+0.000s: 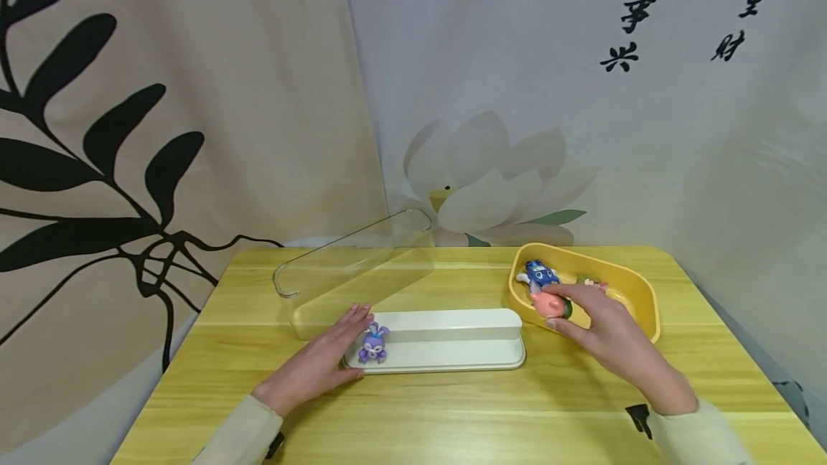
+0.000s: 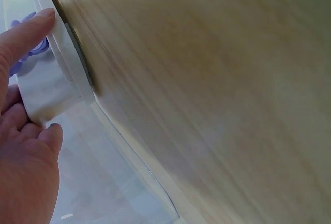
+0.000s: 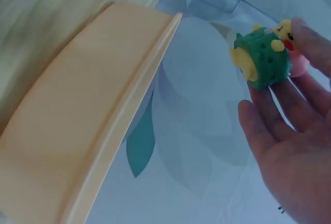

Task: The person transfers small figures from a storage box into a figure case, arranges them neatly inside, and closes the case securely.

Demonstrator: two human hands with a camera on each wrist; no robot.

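My left hand (image 1: 316,364) holds the left end of a long white stepped base (image 1: 452,356), thumb at its front edge and fingers around the end. On that end sits a purple rabbit-eared figurine (image 1: 373,344), partly behind the thumb in the left wrist view. Between thumb and fingers, my right hand (image 1: 617,336) pinches a small pink figurine (image 1: 548,305) with a green and yellow part (image 3: 264,58), just above the left front of a yellow tray (image 1: 639,289). A blue figurine (image 1: 541,274) lies in the tray; another small figurine (image 1: 593,283) is partly hidden by the hand.
Behind the white base, a clear plastic cover (image 1: 352,240) stands on the wooden table (image 1: 413,415). A printed cloth (image 1: 271,92) hangs along the table's back edge. Dark straps (image 1: 639,418) show at both wrists.
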